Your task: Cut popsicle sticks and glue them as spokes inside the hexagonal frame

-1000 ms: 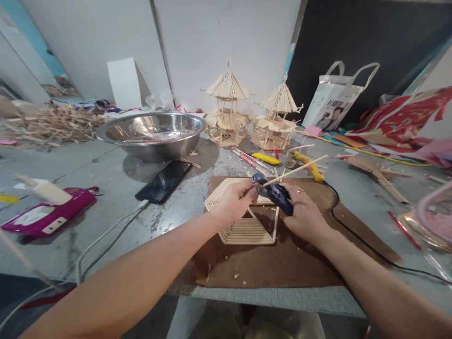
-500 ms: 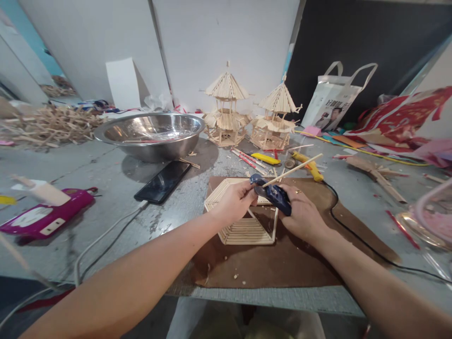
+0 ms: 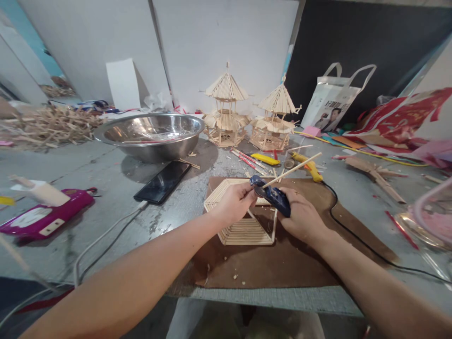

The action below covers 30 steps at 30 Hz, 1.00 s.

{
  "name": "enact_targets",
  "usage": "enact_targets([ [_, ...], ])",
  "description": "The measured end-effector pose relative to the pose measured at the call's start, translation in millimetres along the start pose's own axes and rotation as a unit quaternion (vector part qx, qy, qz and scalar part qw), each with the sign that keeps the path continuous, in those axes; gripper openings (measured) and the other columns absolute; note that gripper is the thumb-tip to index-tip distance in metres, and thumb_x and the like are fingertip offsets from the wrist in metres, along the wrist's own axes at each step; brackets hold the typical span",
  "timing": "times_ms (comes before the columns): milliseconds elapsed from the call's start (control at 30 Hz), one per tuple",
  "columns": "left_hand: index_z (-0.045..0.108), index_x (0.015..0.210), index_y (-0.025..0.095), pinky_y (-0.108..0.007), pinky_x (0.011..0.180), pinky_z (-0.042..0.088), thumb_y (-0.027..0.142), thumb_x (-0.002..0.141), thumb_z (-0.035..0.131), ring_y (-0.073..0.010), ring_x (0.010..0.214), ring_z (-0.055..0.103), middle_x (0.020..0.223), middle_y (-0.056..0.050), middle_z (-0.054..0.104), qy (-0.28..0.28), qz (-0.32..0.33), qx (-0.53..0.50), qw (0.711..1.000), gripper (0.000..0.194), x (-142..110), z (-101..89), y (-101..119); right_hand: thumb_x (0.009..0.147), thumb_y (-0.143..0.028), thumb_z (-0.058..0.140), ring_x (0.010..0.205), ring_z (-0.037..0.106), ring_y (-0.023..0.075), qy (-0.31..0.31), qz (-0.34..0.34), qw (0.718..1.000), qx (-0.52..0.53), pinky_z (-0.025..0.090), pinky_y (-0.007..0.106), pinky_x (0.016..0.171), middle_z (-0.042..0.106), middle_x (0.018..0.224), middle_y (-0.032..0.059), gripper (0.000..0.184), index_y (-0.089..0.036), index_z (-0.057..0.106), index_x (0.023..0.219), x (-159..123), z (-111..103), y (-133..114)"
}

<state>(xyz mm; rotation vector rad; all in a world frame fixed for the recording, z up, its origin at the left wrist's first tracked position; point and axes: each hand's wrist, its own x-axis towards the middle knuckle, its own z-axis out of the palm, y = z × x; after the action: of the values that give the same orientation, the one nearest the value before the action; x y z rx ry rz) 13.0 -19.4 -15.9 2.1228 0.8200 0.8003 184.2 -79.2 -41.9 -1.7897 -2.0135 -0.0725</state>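
Note:
My left hand (image 3: 235, 203) is closed in a pinch on the near end of a long thin wooden stick (image 3: 294, 169) that slants up to the right. My right hand (image 3: 302, 214) is wrapped round a dark blue glue gun (image 3: 271, 195), its nozzle meeting the stick end at my left fingertips. Both hands hover over a hexagonal roof frame of wooden sticks (image 3: 242, 230), which lies on a brown mat (image 3: 282, 263).
A steel bowl (image 3: 150, 134), a black phone (image 3: 163, 181) and a pink tool (image 3: 45, 216) lie to the left. Two stick pagoda models (image 3: 226, 110) (image 3: 277, 120) stand behind. A yellow glue gun (image 3: 307, 165) with a black cord, yellow cutter (image 3: 265, 158), white bag (image 3: 334, 101).
Both hands and the glue gun have shifted very slightly; the stick stays pinched at the nozzle. Nothing else has moved.

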Motion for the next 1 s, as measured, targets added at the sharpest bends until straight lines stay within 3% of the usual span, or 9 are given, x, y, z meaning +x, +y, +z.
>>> enact_targets([
  [1000,0.039,0.056,0.015,-0.018,0.045,0.027,0.032,0.079,0.033,-0.0054,0.045,0.034,0.048,0.005,0.036,-0.018,0.000,-0.024,1.000,0.029,0.0,1.5,-1.7,0.064,-0.023,0.046,0.080,0.056,0.0199,-0.056,0.040,0.997,-0.045,0.038,0.028,0.066,0.061,0.089,0.0065,0.039,-0.018,0.043,0.103,1.5,-9.1,-1.9],
])
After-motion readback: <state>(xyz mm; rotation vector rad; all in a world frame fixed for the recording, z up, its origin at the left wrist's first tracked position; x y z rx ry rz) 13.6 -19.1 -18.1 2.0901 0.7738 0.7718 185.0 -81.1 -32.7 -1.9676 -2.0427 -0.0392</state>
